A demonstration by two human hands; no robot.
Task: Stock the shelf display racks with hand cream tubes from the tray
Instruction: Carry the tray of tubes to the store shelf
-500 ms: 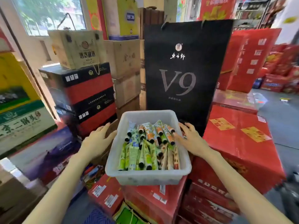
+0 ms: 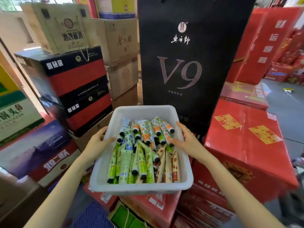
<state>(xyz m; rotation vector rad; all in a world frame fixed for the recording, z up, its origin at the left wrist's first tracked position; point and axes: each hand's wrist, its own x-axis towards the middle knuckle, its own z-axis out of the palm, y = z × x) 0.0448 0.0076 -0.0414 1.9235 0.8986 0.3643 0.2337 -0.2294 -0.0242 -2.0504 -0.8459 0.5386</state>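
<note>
Hands closed in: left hand (image 2: pixel 98 143) and right hand (image 2: pixel 188 140) now grip the tray (image 2: pixel 141 189) by its side rims, thumbs inside near tubes (image 2: pixel 143 162); lift probably next.

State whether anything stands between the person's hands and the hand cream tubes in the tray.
Nothing visible does. The left hand and right hand grip the side rims of the white tray; the hand cream tubes lie uncovered between them.

White tray (image 2: pixel 141 189) of hand cream tubes (image 2: pixel 142 155), black caps. Side rims gripped by left hand (image 2: pixel 98 143) and right hand (image 2: pixel 186 141), thumbs inside. Black V9 bag (image 2: pixel 181 66) behind; red cartons (image 2: pixel 243 145) below.
</note>
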